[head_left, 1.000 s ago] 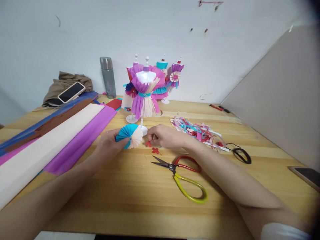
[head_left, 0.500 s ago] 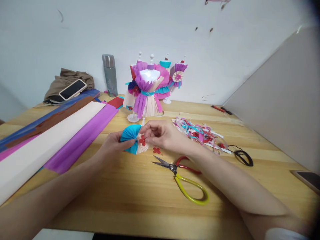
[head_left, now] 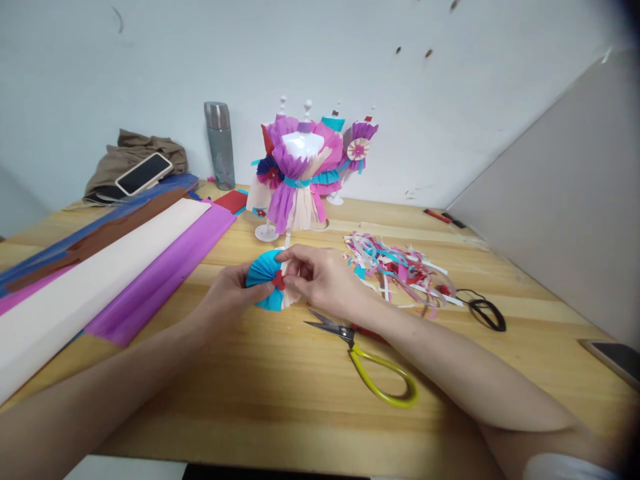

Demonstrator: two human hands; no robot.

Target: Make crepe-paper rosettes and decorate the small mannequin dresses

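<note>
My left hand (head_left: 233, 290) pinches the left side of a round pleated paper rosette (head_left: 264, 268), blue on the left and cream on the right. A small red paper flower (head_left: 279, 279) lies at the rosette's centre, with my left thumb beside it. The fingers of my right hand (head_left: 320, 277) are closed on the flower's right side, against the rosette. Just below my right hand, scissors (head_left: 383, 380) with one yellow and one red handle lie with blades parted. Behind the hands stands a small mannequin (head_left: 303, 143) in a purple, pink and cream paper dress.
Long paper sheets (head_left: 165, 267) cover the left side of the table. Paper scraps (head_left: 400, 263) and a black loop (head_left: 487, 313) lie at right. At the back are a flask (head_left: 220, 147), a phone (head_left: 144, 175) on cloth and more dressed mannequins (head_left: 359, 143).
The red flower has moved left onto the rosette's centre with my right hand. The rosette has shifted slightly right. My right hand now covers where a second red flower lay on the table.
</note>
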